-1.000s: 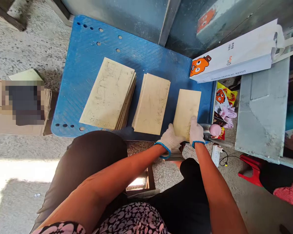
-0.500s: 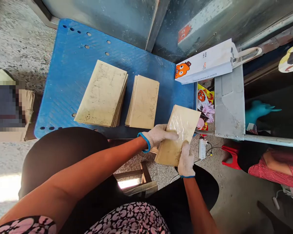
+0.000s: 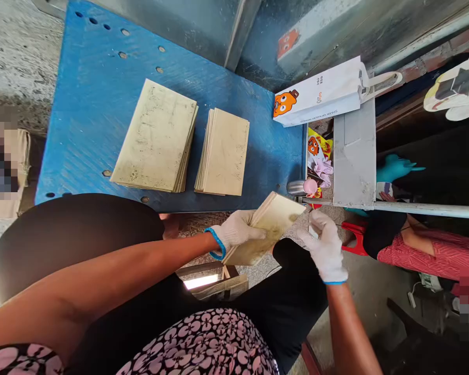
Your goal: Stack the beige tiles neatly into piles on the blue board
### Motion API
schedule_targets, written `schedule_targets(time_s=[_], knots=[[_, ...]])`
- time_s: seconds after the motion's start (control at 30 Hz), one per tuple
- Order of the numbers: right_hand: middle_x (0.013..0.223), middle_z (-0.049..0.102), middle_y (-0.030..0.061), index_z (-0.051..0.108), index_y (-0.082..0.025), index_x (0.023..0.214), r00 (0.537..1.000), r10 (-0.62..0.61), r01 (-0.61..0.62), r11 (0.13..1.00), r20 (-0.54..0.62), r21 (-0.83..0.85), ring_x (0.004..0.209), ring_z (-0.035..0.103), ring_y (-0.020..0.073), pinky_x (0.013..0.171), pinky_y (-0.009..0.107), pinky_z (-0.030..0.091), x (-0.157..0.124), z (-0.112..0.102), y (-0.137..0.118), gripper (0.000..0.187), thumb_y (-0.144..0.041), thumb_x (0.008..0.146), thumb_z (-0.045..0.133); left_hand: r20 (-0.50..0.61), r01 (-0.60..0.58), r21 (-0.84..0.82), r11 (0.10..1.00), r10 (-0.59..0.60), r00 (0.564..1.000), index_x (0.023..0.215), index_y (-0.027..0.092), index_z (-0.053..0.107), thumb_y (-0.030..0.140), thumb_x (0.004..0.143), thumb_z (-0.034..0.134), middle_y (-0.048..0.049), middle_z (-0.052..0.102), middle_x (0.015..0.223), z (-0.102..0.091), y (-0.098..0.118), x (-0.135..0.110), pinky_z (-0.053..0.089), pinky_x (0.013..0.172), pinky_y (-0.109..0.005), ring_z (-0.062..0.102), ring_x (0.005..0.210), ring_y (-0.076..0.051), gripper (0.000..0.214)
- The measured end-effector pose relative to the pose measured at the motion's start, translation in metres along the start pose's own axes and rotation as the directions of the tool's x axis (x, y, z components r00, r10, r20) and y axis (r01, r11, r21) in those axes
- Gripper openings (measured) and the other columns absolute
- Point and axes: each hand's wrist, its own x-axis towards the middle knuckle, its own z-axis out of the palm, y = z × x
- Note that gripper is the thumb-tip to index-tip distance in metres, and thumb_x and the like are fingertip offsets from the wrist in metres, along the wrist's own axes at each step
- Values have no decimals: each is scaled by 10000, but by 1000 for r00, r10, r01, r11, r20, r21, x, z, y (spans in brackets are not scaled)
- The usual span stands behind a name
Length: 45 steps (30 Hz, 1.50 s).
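My left hand (image 3: 237, 232), in a white work glove, grips a thin stack of beige rectangular boards (image 3: 271, 225), held tilted above my lap. My right hand (image 3: 325, 245), also gloved, hovers just right of the stack with its fingers curled; I cannot make out anything in it and it looks apart from the boards. Two more stacks of the same boards lie on the blue platform (image 3: 86, 104): a larger stack (image 3: 154, 136) on the left and a narrower stack (image 3: 222, 152) beside it.
A white paper bag with an orange cartoon figure (image 3: 316, 96) lies at the platform's right end. A grey metal machine part (image 3: 354, 156) stands to the right. Another person in red clothing (image 3: 426, 255), with a teal glove (image 3: 394, 167), sits beyond it. Cardboard (image 3: 11, 172) lies at left.
The boards were lifted off the blue platform's right end and drawn toward my lap. My right hand has since come off them; my left hand keeps hold.
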Motion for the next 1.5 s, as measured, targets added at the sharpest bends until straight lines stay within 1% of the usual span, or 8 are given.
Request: schedule_targets(time_s=[0.1,0.2,0.3,0.6,0.73,0.9,1.17,1.5], knots=[[1375,607,95,554,-287,1372,986,-97,134,941,134,-309,1272,571,331,1087,505,460,14,-24,-28,783,-447,660,836,62,-16,292,956,-2,998,964,155,739,347,634,757,-1,724,819,0,-1,-9,527,657,-263,672,761,-190,382],[1352,638,71,561,-281,1393,866,-188,349,891,464,-290,1264,590,292,1091,432,468,20,-23,-44,818,-353,636,864,71,10,618,786,-69,995,913,202,747,381,661,741,50,656,693,2,3,-19,445,591,-204,630,700,-149,309],[1269,690,46,598,-275,1348,760,-140,352,910,634,-221,1136,667,229,976,352,535,15,-10,-42,696,-297,691,828,110,0,743,669,-122,986,956,247,749,397,689,737,70,649,693,3,8,-25,407,586,-184,614,695,-126,306],[1018,748,79,718,-242,1184,780,-199,501,767,594,-402,907,696,252,832,347,513,-40,13,-10,418,-396,797,744,292,-203,848,489,-112,950,1231,344,672,346,780,705,36,730,1117,-1,-16,-29,481,833,-233,677,1021,-200,452],[962,735,63,687,-276,1165,674,-19,590,615,738,-523,845,683,230,729,311,469,-39,26,-13,302,-392,894,625,240,-168,957,237,-314,919,1331,260,624,317,741,742,-95,713,1197,0,-13,-21,548,827,-375,687,1052,-325,605],[944,718,73,627,-259,1117,574,108,683,483,811,-548,814,693,232,652,298,440,-23,54,-1,208,-359,950,555,94,-167,982,-93,-526,845,1103,49,746,111,712,744,-258,727,1075,-1,-12,-15,554,840,-501,696,982,-412,396],[1004,707,119,597,-205,1174,558,114,708,452,822,-544,938,700,275,739,342,501,-7,108,50,326,-331,885,681,76,-140,985,-96,-487,870,1112,17,748,58,794,688,-307,713,1082,3,-7,-17,529,835,-599,685,1003,-451,327],[1128,688,138,601,-224,1242,505,206,691,486,838,-536,1019,682,257,829,351,503,4,140,63,313,-295,937,607,24,-114,982,-148,-506,862,1069,-7,753,-12,822,621,-318,713,1059,1,-4,-18,499,882,-592,674,1049,-449,281]])
